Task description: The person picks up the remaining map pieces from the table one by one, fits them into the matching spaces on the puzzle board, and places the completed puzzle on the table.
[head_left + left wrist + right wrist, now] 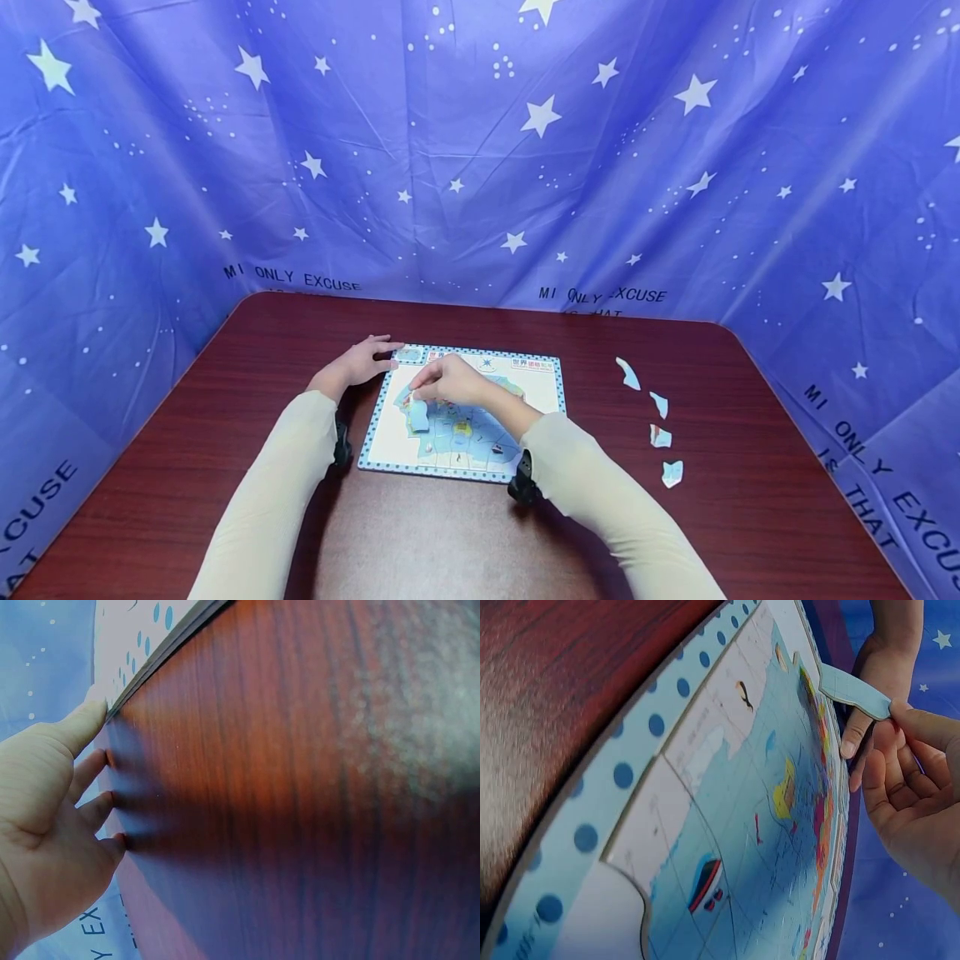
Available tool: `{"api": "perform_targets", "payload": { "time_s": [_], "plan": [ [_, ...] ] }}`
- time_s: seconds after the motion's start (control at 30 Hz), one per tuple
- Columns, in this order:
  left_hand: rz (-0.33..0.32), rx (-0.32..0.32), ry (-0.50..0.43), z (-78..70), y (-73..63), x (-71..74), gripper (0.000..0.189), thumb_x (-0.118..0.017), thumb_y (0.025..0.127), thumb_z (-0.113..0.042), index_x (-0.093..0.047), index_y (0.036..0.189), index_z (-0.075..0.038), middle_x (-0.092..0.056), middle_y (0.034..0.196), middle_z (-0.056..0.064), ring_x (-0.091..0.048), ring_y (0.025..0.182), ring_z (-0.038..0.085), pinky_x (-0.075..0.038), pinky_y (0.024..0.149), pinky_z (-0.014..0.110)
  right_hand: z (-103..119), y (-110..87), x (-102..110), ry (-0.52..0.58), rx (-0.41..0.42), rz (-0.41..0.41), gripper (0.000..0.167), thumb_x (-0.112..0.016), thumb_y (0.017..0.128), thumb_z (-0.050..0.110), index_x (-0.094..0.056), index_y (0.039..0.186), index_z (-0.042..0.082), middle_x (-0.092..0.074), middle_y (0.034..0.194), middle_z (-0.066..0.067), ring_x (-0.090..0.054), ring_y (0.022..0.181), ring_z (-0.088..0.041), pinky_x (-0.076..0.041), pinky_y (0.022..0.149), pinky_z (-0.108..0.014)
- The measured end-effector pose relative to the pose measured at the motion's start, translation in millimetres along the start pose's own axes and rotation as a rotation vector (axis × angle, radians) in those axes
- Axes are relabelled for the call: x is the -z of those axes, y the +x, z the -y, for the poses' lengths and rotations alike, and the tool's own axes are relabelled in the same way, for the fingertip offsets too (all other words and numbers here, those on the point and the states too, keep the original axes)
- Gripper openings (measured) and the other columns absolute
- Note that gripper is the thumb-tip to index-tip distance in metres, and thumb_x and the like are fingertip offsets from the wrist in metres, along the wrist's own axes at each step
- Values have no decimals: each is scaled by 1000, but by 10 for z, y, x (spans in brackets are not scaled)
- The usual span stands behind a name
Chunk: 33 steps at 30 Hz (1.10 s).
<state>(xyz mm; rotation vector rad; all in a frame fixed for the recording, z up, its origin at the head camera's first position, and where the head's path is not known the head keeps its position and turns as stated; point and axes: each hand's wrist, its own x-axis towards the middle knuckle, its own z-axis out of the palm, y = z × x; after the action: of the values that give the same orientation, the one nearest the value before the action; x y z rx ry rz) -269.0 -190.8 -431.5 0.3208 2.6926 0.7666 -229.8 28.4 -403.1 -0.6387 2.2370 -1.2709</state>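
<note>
A world-map jigsaw puzzle board [386, 446] with a blue dotted border lies on the table. My right hand [453, 383] pinches a pale blue puzzle piece [851, 691] between thumb and finger, over the left part of the map. In the right wrist view that piece is tilted up from the board; whether its far end touches cannot be told. Beside the board's upper left corner is my left hand [360, 364]. Its thumb touches the board's edge in the left wrist view, and the spread fingertips [116, 841] rest on the tabletop.
Several loose puzzle pieces, among them a long curved piece [628, 374] and a lower piece [672, 474], lie in a column right of the board. The dark red wooden table [187, 467] meets a blue star-patterned curtain [420, 150] behind it.
</note>
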Motion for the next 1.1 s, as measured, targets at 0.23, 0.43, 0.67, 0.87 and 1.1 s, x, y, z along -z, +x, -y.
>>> {"api": "perform_targets", "payload": {
  "time_s": [0.23,0.43,0.67,0.87,1.1],
  "plan": [
    [10,10,5,-4,4,6,51,-49,98,-27,-35,146,-17,-15,157,16,1,144,40,-12,111,63,13,41,-71,-5,13,0,18,-66,87,14,-72,101,4,-71,83,-5,-65,77,-25,-54,68,-35],
    [4,-2,-2,-3,0,5,50,-49,98,-26,-36,146,-16,-15,156,16,1,144,41,-13,111,63,23,77,-123,12,10,15,18,-66,87,14,-72,101,4,-71,85,-6,-66,77,-23,-55,70,-33],
    [-5,-12,3,-9,-3,8,50,-49,98,-24,-37,145,-15,-17,156,18,0,144,42,-13,111,63,56,86,-175,5,13,25,15,-66,87,12,-72,98,4,-73,90,-11,-68,77,-23,-56,70,-34],
    [-6,-8,-4,-10,-6,7,50,-50,98,-24,-38,145,-15,-17,156,18,0,144,42,-12,111,63,59,116,-231,25,24,24,18,-66,86,11,-72,99,1,-72,88,-13,-67,79,-32,-55,67,-32],
    [-7,-10,1,-6,-7,0,50,-49,98,-24,-37,145,-15,-17,156,17,-1,144,41,-13,111,64,83,129,-289,56,4,3,16,-66,87,10,-72,99,3,-71,91,-17,-65,85,-39,-55,75,-42]
  ]
}}
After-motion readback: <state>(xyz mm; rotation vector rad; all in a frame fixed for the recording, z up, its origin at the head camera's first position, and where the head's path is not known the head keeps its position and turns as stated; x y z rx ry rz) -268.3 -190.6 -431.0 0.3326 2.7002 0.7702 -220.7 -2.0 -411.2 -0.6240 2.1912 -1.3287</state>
